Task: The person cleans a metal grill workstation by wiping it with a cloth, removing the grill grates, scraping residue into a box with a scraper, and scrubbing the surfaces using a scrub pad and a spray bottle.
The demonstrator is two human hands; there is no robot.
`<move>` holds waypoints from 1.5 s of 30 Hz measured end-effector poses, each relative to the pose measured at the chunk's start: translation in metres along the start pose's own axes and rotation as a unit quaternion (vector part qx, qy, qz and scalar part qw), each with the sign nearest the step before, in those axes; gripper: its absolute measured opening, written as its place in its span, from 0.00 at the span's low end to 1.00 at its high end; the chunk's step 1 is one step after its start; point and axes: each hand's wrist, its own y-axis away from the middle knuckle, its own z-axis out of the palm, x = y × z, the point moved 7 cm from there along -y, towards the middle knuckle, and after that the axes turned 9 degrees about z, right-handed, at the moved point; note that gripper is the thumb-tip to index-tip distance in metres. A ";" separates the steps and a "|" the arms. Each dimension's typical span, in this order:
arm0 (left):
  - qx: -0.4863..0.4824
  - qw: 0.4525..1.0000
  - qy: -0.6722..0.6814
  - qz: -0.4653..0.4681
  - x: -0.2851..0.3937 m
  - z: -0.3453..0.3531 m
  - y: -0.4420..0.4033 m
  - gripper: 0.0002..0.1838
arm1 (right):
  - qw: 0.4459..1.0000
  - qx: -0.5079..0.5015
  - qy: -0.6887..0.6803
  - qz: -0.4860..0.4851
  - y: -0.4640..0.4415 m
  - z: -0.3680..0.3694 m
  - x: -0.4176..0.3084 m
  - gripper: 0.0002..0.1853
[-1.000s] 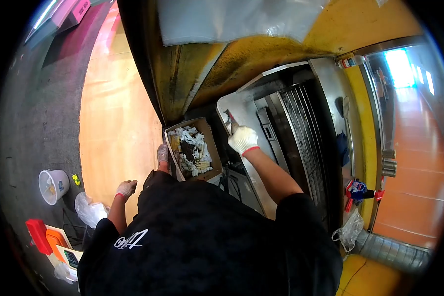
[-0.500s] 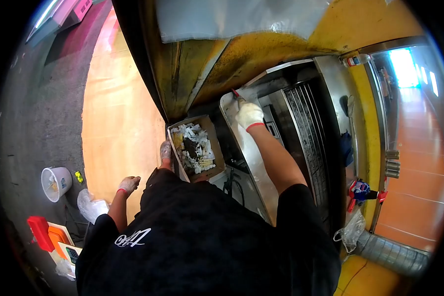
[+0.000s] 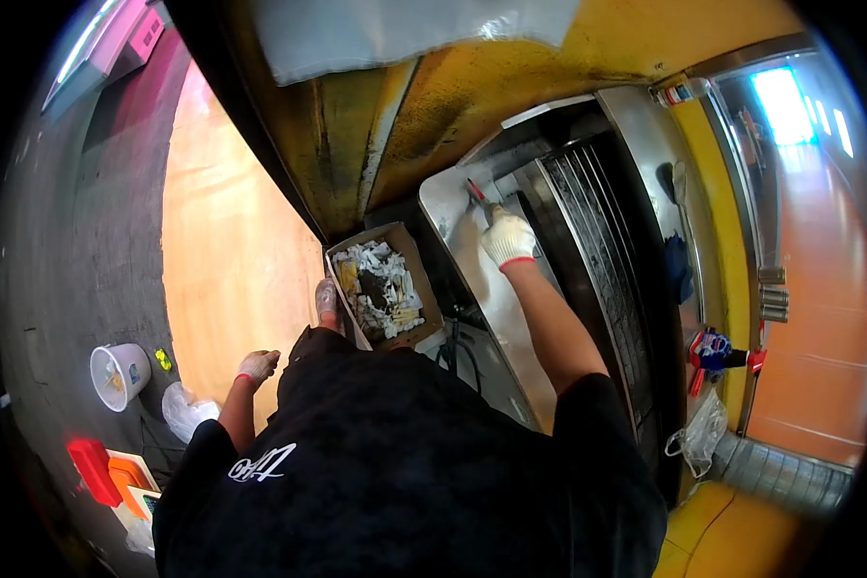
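Note:
My right hand point(image 3: 508, 238), in a white knitted glove with a red cuff, is closed on a slim tool with a red tip point(image 3: 476, 190). The tool's tip lies over the pale metal panel point(image 3: 443, 196) of a steel machine, beside its dark slatted part point(image 3: 597, 231). My left hand point(image 3: 258, 365), gloved as well, hangs low at my left side, away from the machine; its fingers are small in view, and whether they hold anything is not clear. A cardboard box point(image 3: 429, 279) full of white and brown scraps stands between my body and the machine.
A white bucket point(image 3: 120, 377), a plastic bag point(image 3: 189, 412) and a red box point(image 3: 92, 471) are on the left. The yellow wall point(image 3: 453, 116) rises ahead. On the right are a silver duct point(image 3: 780, 472), cans point(image 3: 774, 294) and a clear bag point(image 3: 703, 435).
My right hand first moved up with the tool towards the panel's far corner, then back down and right. The whole view has shifted slightly. My left hand stays low at my side.

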 end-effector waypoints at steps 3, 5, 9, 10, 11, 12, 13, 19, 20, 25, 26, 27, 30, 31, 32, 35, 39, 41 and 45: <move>0.009 1.000 0.004 0.022 0.015 0.002 -0.002 0.18 | 0.992 -0.085 0.092 -0.023 0.014 0.054 -0.020 0.19; 0.021 0.999 -0.003 0.042 0.036 0.006 0.004 0.16 | 0.987 -0.069 0.100 -0.101 0.063 0.061 -0.046 0.22; 0.016 0.999 -0.018 0.043 0.028 0.003 -0.009 0.16 | 0.994 -0.087 -0.044 -0.059 0.114 0.001 -0.042 0.29; 0.016 0.999 -0.019 0.042 0.020 0.003 -0.012 0.16 | 0.994 -0.098 -0.041 -0.022 0.114 -0.007 -0.026 0.31; 0.013 0.999 -0.014 0.035 0.018 0.004 -0.011 0.17 | 0.989 -0.047 -0.141 0.012 0.112 -0.015 -0.003 0.30; 0.008 1.000 -0.011 0.028 0.017 0.005 -0.011 0.17 | 0.958 -0.043 -0.263 0.104 0.108 -0.012 0.027 0.29; 0.007 0.999 -0.016 0.028 0.019 0.007 -0.008 0.17 | 0.875 -0.071 -0.451 0.161 0.099 0.012 0.060 0.27; -0.015 0.997 -0.072 0.017 0.018 0.017 -0.008 0.19 | 0.429 -0.189 -0.838 0.278 0.112 0.135 0.166 0.19; -0.012 0.997 -0.077 0.017 0.021 0.015 -0.006 0.19 | 0.420 -0.163 -0.840 0.302 0.123 0.141 0.173 0.18; 0.005 0.996 -0.087 0.012 0.036 0.011 0.002 0.21 | 0.418 -0.153 -0.837 0.319 0.156 0.173 0.204 0.23; 0.011 0.994 -0.111 0.013 0.037 0.009 0.002 0.21 | 0.441 -0.151 -0.821 0.331 0.159 0.157 0.195 0.24; 0.000 0.991 -0.131 -0.001 0.026 0.001 -0.010 0.22 | 0.493 -0.190 -0.789 0.314 0.152 0.161 0.195 0.22; -0.008 0.992 -0.122 -0.006 0.039 0.001 -0.005 0.23 | 0.625 -0.244 -0.691 0.269 0.124 0.149 0.176 0.17; -0.025 0.983 -0.173 0.048 0.053 0.003 -0.002 0.23 | 0.666 -0.260 -0.652 0.252 0.117 0.128 0.154 0.16; 0.018 0.992 -0.124 0.011 0.062 0.004 0.005 0.24 | 0.674 -0.294 -0.638 0.228 0.100 0.142 0.140 0.11; 0.007 0.994 -0.109 0.019 0.066 -0.001 -0.012 0.25 | 0.790 -0.314 -0.516 0.108 0.066 0.146 0.086 0.12; 0.023 0.994 -0.082 0.066 0.105 0.003 -0.006 0.21 | 0.743 -0.292 -0.583 0.149 0.055 0.139 0.050 0.14; 0.021 0.994 -0.073 0.078 0.103 0.000 0.007 0.20 | 0.655 -0.264 -0.688 0.167 0.064 0.129 0.055 0.16; 0.033 0.989 -0.139 0.048 0.112 0.017 0.034 0.19 | 0.660 -0.230 -0.685 0.206 0.080 0.111 0.092 0.14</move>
